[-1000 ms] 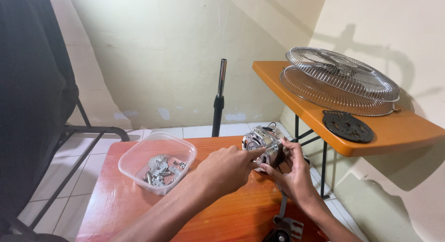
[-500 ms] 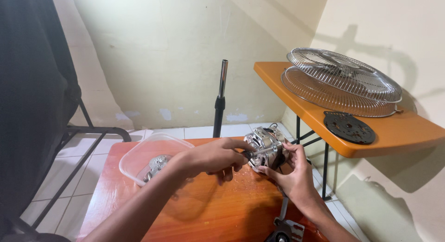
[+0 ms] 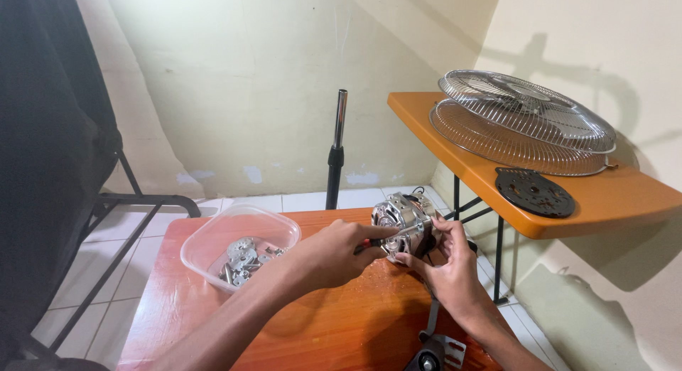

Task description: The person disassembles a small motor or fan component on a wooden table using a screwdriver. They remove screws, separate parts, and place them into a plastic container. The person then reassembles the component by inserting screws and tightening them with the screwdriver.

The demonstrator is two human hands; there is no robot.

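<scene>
1. The person holds a small fan motor [image 3: 401, 225] just above the far right part of the wooden desk [image 3: 341, 321], with both hands wrapped on it.
2. The right hand [image 3: 447, 268] cups the motor from below and behind, fingers curled around its dark middle band, so it carries the weight.
3. The left hand [image 3: 334, 254] is closed, its fingertips pinched against the shiny end plate on the near face. I cannot tell whether a small part or tool sits between those fingertips.
4. The motor looks like bare metal with a wound core, so I judge it dense and heavy for its bulk, and fully stiff.
5. The bright end plates look smooth and could slip. The darker middle band and the plate edges seem the safer places to grip.
6. Any thin wires at the back would be the delicate part, but they are mostly hidden behind the right hand.
7. A clear plastic tub [image 3: 238, 246] holding loose metal fittings sits on the desk near the left forearm, apart from the motor.
8. On the orange shelf [image 3: 604, 200] to the right lie two wire fan guards [image 3: 522, 122], stacked, with a dark round plate [image 3: 534, 192] just beside them.
9. A black pole [image 3: 335, 151] stands upright beyond the desk.
</scene>
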